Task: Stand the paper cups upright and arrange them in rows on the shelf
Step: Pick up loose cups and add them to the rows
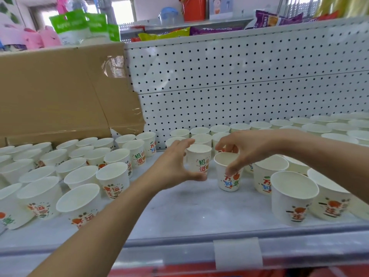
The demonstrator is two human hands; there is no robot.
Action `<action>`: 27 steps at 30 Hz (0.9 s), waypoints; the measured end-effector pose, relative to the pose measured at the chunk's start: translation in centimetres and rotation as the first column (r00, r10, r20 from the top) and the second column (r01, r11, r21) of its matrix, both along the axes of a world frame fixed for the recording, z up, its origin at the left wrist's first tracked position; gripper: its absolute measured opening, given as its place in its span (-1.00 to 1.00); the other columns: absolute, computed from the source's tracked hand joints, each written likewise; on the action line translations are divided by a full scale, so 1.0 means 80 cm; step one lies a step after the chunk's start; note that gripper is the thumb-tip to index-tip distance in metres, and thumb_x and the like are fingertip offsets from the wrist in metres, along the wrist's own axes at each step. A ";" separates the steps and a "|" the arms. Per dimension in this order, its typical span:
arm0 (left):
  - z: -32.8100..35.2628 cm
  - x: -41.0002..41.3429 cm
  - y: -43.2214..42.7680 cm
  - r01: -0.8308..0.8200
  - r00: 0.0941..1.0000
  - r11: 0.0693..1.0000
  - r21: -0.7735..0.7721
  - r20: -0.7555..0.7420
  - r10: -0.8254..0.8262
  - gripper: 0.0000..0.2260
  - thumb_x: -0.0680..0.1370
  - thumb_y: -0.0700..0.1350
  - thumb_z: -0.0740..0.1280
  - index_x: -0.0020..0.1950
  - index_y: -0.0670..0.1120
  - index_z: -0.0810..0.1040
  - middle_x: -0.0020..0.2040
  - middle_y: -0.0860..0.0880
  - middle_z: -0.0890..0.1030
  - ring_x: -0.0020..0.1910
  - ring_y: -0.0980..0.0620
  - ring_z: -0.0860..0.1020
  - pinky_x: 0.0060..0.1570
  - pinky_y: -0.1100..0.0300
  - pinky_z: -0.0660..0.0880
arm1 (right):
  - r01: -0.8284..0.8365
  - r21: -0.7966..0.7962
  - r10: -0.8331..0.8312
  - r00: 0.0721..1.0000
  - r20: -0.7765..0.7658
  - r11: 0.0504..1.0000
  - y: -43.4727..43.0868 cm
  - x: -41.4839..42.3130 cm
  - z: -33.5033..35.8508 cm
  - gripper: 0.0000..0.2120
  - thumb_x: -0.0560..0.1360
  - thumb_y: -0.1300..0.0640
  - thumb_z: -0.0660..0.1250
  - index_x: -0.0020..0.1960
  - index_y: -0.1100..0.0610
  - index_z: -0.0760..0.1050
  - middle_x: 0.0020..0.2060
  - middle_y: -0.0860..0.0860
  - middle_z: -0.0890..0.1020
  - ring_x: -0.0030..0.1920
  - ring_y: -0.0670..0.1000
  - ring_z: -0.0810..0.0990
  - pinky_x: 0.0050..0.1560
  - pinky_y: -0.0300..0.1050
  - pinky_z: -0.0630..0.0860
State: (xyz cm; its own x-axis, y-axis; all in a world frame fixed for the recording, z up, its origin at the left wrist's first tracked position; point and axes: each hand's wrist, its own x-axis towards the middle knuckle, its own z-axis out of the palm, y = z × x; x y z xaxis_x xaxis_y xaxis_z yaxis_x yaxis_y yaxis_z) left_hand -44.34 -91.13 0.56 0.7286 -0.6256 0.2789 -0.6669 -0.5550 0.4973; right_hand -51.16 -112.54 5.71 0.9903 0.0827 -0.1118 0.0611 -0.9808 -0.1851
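Observation:
White paper cups with coloured print stand upright on the white shelf (189, 208). My left hand (175, 164) curves loosely around one upright cup (199, 156) at mid-shelf, thumb by its lower front and fingers spread behind its rim. My right hand (245, 148) pinches the rim of a neighbouring upright cup (227, 180) from above. Several cups stand in rows at the left (79, 176). More rows run along the back (219, 129) and the right (293, 196).
A brown cardboard box (50, 92) sits at the back left behind the cups. A white pegboard wall (239, 86) closes the back. The shelf's front rail (179, 244) carries a label holder (237, 252). Bare shelf lies between the two cup groups.

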 end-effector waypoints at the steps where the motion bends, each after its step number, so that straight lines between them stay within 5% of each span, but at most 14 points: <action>1: 0.000 0.004 -0.005 -0.010 1.000 1.000 0.003 -0.001 0.010 -0.09 0.28 0.12 0.59 0.52 0.07 0.20 0.43 0.07 0.34 0.32 0.09 0.38 0.33 0.08 0.36 | 0.003 -0.005 -0.003 1.000 0.008 1.000 -0.001 0.002 0.000 -0.28 0.31 -0.19 0.51 0.39 -0.12 0.33 0.19 -0.11 0.51 0.11 -0.06 0.52 0.01 -0.20 0.45; 10: -0.009 0.024 -0.032 -0.102 0.994 0.991 -0.086 -0.037 0.099 -0.20 0.31 0.19 0.54 0.45 0.01 0.32 0.39 0.04 0.43 0.31 0.08 0.42 0.30 0.06 0.41 | 0.053 -0.080 -0.047 0.996 0.073 0.995 -0.010 0.015 -0.005 -0.23 0.29 -0.35 0.43 0.39 -0.07 0.34 0.19 -0.09 0.53 0.12 -0.02 0.50 0.14 -0.06 0.47; 16: -0.005 0.029 -0.028 0.003 0.988 0.997 -0.073 -0.151 -0.014 -0.32 0.39 -0.07 0.50 0.46 0.03 0.32 0.38 0.04 0.43 0.28 0.10 0.43 0.24 0.16 0.45 | 0.043 0.008 -0.043 0.998 0.043 0.999 -0.018 0.015 0.002 -0.27 0.34 -0.26 0.45 0.41 -0.04 0.34 0.17 -0.09 0.54 0.10 -0.04 0.54 0.09 -0.13 0.47; 22: -0.009 0.025 -0.029 -0.072 0.992 0.991 -0.116 -0.110 0.059 -0.22 0.30 0.15 0.57 0.43 -0.01 0.35 0.30 0.06 0.45 0.21 0.11 0.45 0.19 0.17 0.44 | 0.084 -0.107 -0.070 0.990 0.124 0.991 -0.021 0.023 -0.007 -0.33 0.32 -0.29 0.43 0.35 -0.08 0.38 0.09 -0.12 0.55 0.10 0.00 0.49 0.14 -0.06 0.43; 27: -0.007 0.028 -0.035 -0.078 0.986 0.990 -0.114 -0.158 0.059 -0.31 0.35 0.09 0.55 0.42 -0.03 0.40 0.33 0.04 0.49 0.24 0.09 0.47 0.27 0.06 0.46 | 0.098 -0.205 -0.066 0.985 0.158 0.974 -0.023 0.026 -0.006 -0.34 0.36 -0.32 0.38 0.35 -0.03 0.38 0.14 -0.09 0.58 0.08 -0.03 0.45 0.25 -0.02 0.28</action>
